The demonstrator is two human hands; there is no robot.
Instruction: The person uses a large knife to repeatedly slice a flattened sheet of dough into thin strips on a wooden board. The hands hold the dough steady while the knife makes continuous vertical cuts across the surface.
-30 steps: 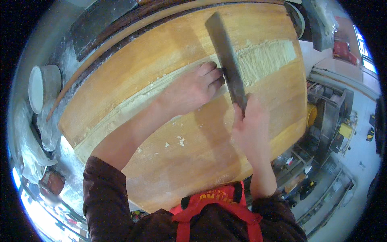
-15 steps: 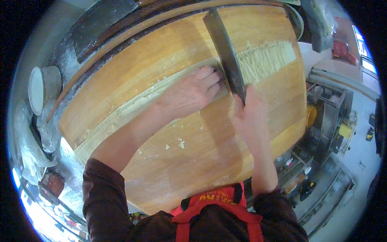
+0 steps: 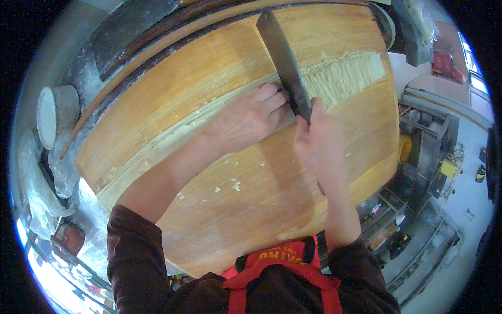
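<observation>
A long folded sheet of pale dough [image 3: 180,132] lies slantwise across a wooden board [image 3: 230,209]. My left hand [image 3: 251,112] presses on its right end, fingers curled under and knuckles beside the blade. In my right hand [image 3: 323,138] is the handle of a large, broad-bladed knife [image 3: 282,57]. The blade points away from me and crosses the dough just right of my left fingers; its cutting edge against the dough cannot be made out. Thin cut noodles [image 3: 348,78] lie side by side on the board, right of the blade.
Small dough scraps [image 3: 236,184] dot the board near me. A long wooden rolling pin [image 3: 133,60] runs along the far edge. At the left stand a round pale container [image 3: 58,112] and clear plastic bags [image 3: 42,191]. A metal rack [image 3: 426,144] stands beyond the right edge.
The knife and my right hand have shifted slightly left and away from me. My left hand stays almost in place on the dough.
</observation>
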